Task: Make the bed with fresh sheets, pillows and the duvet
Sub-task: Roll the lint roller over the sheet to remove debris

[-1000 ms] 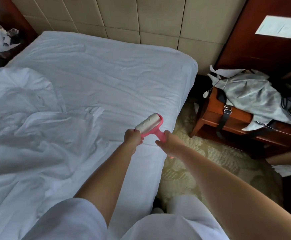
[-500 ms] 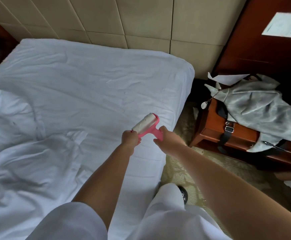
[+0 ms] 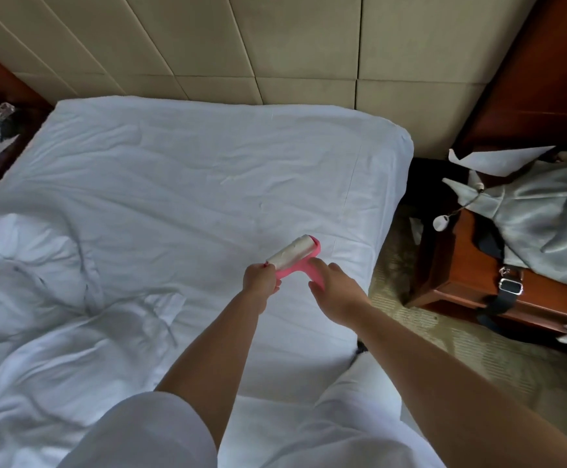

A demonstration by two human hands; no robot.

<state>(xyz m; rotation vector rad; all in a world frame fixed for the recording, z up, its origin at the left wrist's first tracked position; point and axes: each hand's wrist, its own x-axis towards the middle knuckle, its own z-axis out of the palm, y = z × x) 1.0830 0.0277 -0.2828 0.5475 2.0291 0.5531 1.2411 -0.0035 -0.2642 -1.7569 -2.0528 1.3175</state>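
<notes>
Lint-cleaning step: right hand grips the pink lint roller handle, left hand pinches its paper end (probably peeling). Next, roll the sheet toward 12 o'clock.

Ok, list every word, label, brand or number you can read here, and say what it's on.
None can be read.
Pink lint roller, held by the left hand and right hand: no print visible.
White tag hanging by the wooden luggage bench: too small to tell.
White paper behind the grey bag: looks blank.
</notes>
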